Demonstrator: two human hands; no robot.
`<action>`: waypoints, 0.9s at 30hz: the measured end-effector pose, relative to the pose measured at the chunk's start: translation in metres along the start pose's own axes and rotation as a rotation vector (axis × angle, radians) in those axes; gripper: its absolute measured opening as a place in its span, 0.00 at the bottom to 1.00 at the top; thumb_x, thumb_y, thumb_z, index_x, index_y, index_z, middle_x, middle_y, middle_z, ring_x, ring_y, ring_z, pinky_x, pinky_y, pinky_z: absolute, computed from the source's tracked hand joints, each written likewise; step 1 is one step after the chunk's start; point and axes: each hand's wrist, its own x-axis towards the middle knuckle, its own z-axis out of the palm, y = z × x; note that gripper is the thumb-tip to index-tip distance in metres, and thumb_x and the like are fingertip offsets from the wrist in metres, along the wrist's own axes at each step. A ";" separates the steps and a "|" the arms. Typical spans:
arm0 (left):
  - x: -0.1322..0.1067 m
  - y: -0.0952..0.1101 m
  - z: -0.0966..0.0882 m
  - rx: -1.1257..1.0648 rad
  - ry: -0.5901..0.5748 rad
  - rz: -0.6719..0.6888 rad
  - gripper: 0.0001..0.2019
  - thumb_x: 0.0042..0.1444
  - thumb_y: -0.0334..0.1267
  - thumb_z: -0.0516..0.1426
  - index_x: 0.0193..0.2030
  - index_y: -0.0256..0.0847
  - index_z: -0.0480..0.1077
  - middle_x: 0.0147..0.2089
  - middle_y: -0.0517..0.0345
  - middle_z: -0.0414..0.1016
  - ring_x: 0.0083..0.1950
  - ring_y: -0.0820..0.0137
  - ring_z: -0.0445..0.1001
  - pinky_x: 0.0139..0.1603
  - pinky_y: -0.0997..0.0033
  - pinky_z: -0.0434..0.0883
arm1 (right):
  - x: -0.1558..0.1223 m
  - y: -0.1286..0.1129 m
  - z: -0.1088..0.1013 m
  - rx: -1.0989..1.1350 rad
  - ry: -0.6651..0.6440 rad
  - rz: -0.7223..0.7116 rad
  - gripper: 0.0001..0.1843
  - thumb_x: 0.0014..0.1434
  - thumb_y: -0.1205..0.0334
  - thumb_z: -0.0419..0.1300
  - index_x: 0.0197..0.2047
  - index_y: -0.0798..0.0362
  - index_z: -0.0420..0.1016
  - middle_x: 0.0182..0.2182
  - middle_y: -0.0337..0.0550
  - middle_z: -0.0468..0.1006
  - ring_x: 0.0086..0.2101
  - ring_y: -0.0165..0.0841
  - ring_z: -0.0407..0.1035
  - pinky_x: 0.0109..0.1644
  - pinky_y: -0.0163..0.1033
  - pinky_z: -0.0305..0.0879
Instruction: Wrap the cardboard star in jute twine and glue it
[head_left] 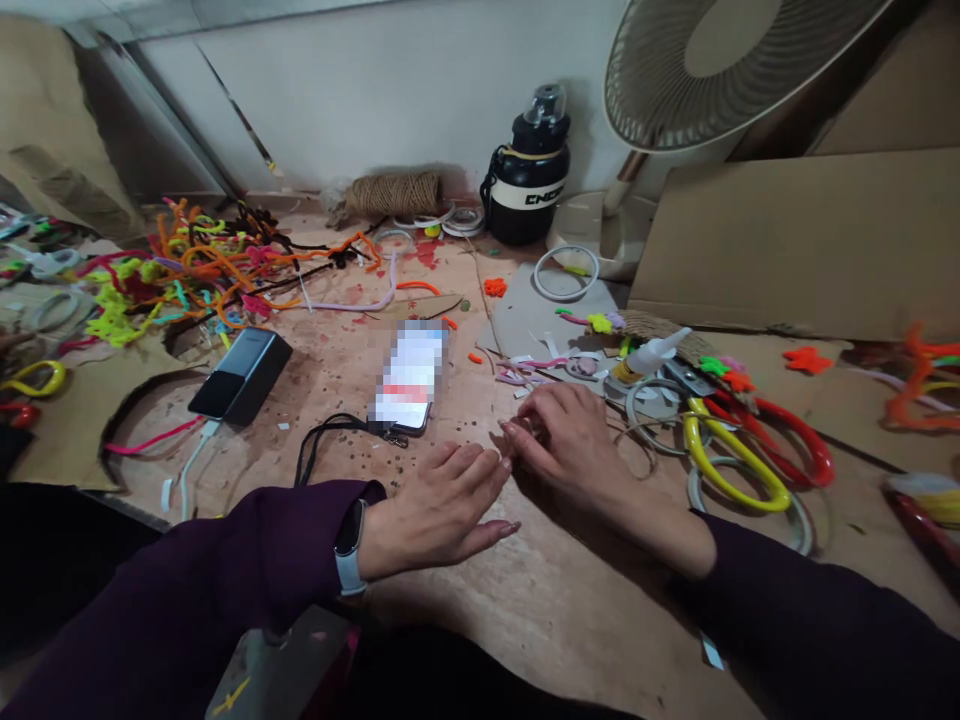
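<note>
The wooden table spreads under everything, speckled with dark spots and reddish stains. A sheet of brown cardboard leans at the right, beside a cream fan with a ribbed guard. At the left lies a tangled heap of fuzzy stems in orange, yellow-green, pink and dark brown.

The left hand is palm down, fingers nearly straight and together, thumb apart; a pale-strapped watch circles its wrist. The right hand has its fingers curled toward the thumb, fingertips meeting or nearly meeting the left ones. The view is poor there, so I cannot tell whether anything is pinched between them.

Near the wall stands a black bottle with a clear cap; its white band carries dark letters starting "CNC", the rest turning out of sight. What it contains cannot be seen. A roll of brown twine lies beside it. The phone, just beyond the left hand, has a bright screen blurred into blocks with a reddish bar. A yellow ring lies right of the right hand. A small white glue bottle has a yellow label too small to read. White paper scraps and pink fuzzy strips lie just beyond the right fingers.
</note>
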 end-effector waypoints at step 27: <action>0.002 0.000 -0.002 -0.027 -0.003 -0.006 0.29 0.71 0.55 0.45 0.62 0.30 0.64 0.52 0.46 0.72 0.52 0.58 0.68 0.53 0.59 0.62 | -0.007 0.004 -0.010 0.153 -0.140 0.064 0.06 0.62 0.58 0.62 0.34 0.49 0.74 0.34 0.40 0.75 0.41 0.39 0.66 0.46 0.46 0.53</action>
